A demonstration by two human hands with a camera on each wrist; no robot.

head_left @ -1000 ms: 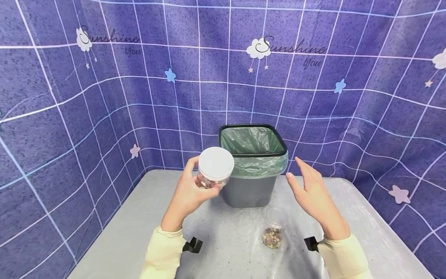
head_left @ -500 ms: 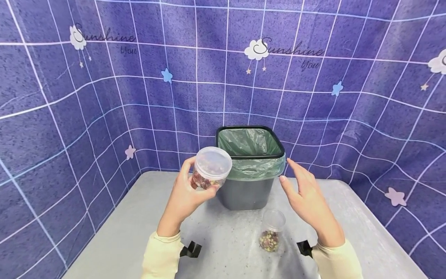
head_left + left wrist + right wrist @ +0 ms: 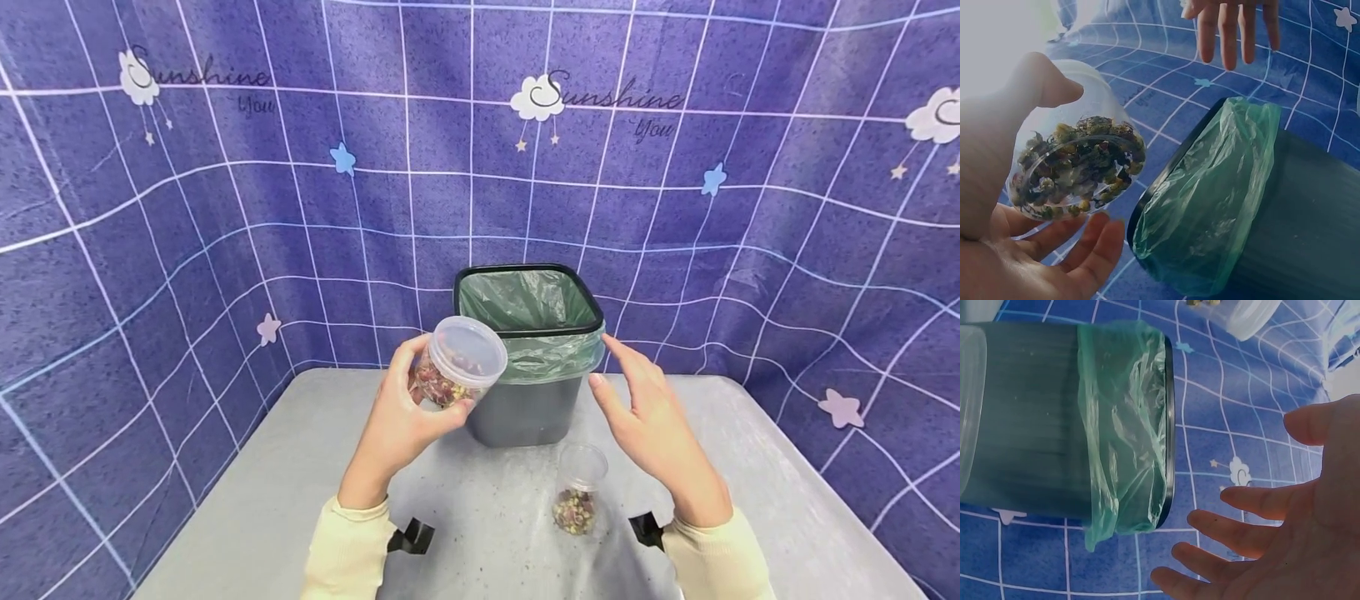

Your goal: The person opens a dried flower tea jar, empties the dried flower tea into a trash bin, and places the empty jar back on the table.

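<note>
My left hand (image 3: 401, 421) grips a clear plastic jar (image 3: 459, 358), thumb on the near side and fingers curled round the far side. Dried flower buds (image 3: 1079, 169) fill part of the jar, and its translucent top tilts toward the bin. Just behind and to the right stands a grey trash bin (image 3: 525, 412), lined with a green bag (image 3: 555, 354) folded over its black rim. My right hand (image 3: 648, 417) holds nothing; its spread fingers (image 3: 1235, 534) are beside the bin's right side, and touching cannot be made out.
A second clear jar (image 3: 576, 492), partly filled with dried flowers, stands on the grey table (image 3: 480, 550) in front of the bin. Small dark crumbs dot the tabletop. A purple grid-patterned cloth (image 3: 420, 200) hangs behind and at both sides.
The jar in my left hand has tipped further over toward the bin, showing more of its flowers. My right hand has come closer to the bin's right side. The head view has shifted slightly.
</note>
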